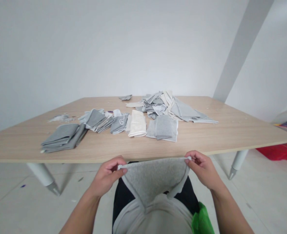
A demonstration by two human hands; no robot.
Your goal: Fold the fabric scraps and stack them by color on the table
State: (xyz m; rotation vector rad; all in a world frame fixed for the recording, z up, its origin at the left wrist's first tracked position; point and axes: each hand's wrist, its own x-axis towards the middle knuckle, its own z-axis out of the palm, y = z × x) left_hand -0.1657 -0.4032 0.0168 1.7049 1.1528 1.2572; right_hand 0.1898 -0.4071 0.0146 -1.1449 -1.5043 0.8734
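A grey piece of fabric point(155, 177) with a pale edge hangs stretched between my two hands, just in front of the table edge and above my lap. My left hand point(110, 174) pinches its upper left corner between thumb and fingers. At the upper right corner, my right hand point(200, 167) is closed on the same fabric. The top edge runs nearly straight from hand to hand, while the lower part narrows and droops toward my shirt. Beyond it on the table lie a folded grey cloth point(164, 126) and a folded cream cloth point(137, 123).
On the wooden table point(114, 146), a folded grey stack point(62, 136) sits at the left, beside several smaller folded cloths point(98, 120). A loose fabric heap point(158, 104) lies toward the back. Something green point(202, 219) is by my right hip; a red container point(277, 152) stands at far right.
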